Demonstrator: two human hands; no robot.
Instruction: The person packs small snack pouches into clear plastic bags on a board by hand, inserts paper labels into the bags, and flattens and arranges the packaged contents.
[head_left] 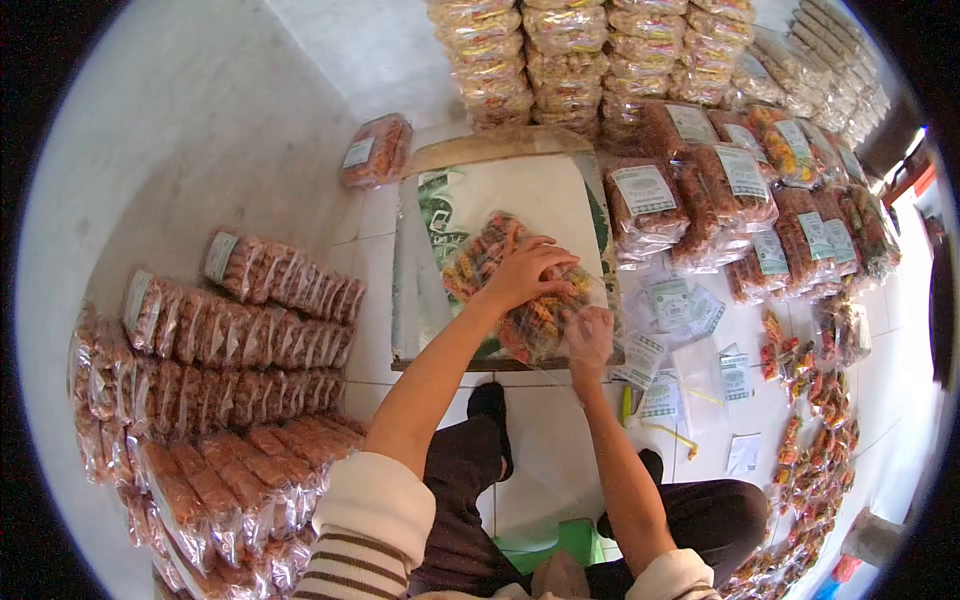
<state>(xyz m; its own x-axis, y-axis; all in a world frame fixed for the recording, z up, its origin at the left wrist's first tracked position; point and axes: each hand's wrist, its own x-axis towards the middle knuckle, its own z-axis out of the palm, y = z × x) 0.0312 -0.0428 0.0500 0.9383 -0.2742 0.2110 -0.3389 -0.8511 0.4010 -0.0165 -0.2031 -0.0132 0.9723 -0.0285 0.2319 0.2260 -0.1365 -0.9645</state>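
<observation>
A clear plastic bag of small colourful packs (490, 243) lies on a low board-topped table (535, 185). Resting on top of the bag is my left hand (528, 272), its fingers spread across the contents. At the bag's lower right end, my right hand (590, 335) is closed around the loose plastic. Part of the bag is hidden beneath my left hand and forearm.
Rows of brown packs (240, 340) stand at the left. Tall stacks of bags (565, 60) rise behind the table. Labelled packs (725, 190) are piled at the right, near loose labels (660, 395) and strung small packs (820, 430) on the floor. One pack (377, 150) lies at the table's back left.
</observation>
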